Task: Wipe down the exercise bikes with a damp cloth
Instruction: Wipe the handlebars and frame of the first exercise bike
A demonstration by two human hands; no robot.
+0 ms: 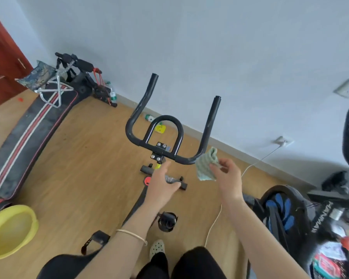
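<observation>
Black tubular steel handlebar (pixel 170 137) of the exercise bike sits at frame centre, just above both hands; its crossbar runs left-to-right, two horn ends rising toward the pale wall. Right hand (pixel 227 179) pinches a pale green ribbed cloth (pixel 206 168) between thumb and fingers, cloth hanging soft and crumpled, its upper edge just beside the bar's right bend, contact uncertain. Left hand (pixel 162 184) is loosely spread, grasping nothing, below the bolted stem clamp. Judgement: right hand is nearer; next wipe likely follows the right bend. Tube looks smooth, glossy. Yellow plastic basin (pixel 10 231) on wood-pattern floor, lower left
</observation>
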